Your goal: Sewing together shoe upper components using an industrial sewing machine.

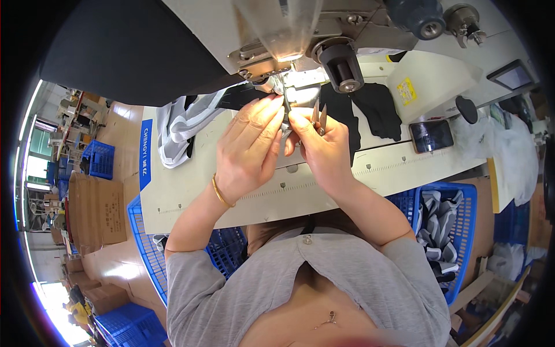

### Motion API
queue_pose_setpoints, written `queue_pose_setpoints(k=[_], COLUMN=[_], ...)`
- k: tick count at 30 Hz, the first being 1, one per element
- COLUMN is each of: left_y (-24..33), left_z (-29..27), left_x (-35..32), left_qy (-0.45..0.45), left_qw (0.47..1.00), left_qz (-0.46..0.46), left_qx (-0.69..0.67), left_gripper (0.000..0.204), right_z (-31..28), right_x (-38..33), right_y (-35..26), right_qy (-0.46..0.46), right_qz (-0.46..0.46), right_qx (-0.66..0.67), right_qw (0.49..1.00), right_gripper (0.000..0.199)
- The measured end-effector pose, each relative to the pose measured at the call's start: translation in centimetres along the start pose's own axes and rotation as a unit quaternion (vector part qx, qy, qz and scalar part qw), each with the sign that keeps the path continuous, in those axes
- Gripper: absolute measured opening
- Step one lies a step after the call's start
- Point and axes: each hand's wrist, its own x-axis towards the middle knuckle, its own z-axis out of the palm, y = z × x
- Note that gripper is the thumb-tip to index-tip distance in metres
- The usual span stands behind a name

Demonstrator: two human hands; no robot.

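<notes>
Beneath the sewing machine head (289, 55), my two hands meet close to the lit needle area. My left hand (248, 139) has its fingers pressed together at the edge of a narrow black fabric piece (287, 105). My right hand (324, 144) pinches the same fabric between thumb and finger. Small metal thread snips (321, 118) are also held in it, with the blades pointing up and away from me. Part of the fabric is hidden behind my fingers. Grey-white and black fabric (179, 130) lies left of my left hand.
Black cut pieces (378, 110) lie on the machine table (231, 202) at the right, near a dark phone (432, 137). Under the table edge stand a blue basket (465, 231) of grey and black pieces and another blue basket (141, 243). Cardboard boxes (95, 211) stand on the left.
</notes>
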Motion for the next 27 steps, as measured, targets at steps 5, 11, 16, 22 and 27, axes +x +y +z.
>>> queue_pose_setpoints(k=[5, 11, 16, 22, 27], left_y=[-0.7, -0.7, -0.8, -0.5, -0.3], left_z=[0.0, 0.1, 0.4, 1.0, 1.3], left_x=[0.5, 1.5, 1.9, 1.5, 1.6], left_qy=[0.025, 0.042, 0.058, 0.086, 0.107], left_qw=[1.000, 0.998, 0.988, 0.992, 0.990], left_qz=[0.011, 0.014, 0.100, 0.064, 0.053], left_qx=[-0.009, 0.033, 0.099, 0.074, 0.068], left_gripper=[0.020, 0.027, 0.039, 0.040, 0.041], right_z=[0.3, 0.1, 0.1, 0.3, 0.5], right_x=[-0.1, 0.4, 0.4, 0.3, 0.1], right_y=[-0.1, 1.3, 1.2, 1.4, 1.3], right_qy=[-0.016, -0.014, -0.008, -0.008, -0.003], right_qz=[0.004, -0.048, -0.046, -0.050, -0.053], right_qx=[0.016, 0.011, -0.004, 0.009, 0.015], right_qw=[1.000, 0.999, 0.999, 0.999, 0.998], right_gripper=[0.016, 0.017, 0.016, 0.015, 0.014])
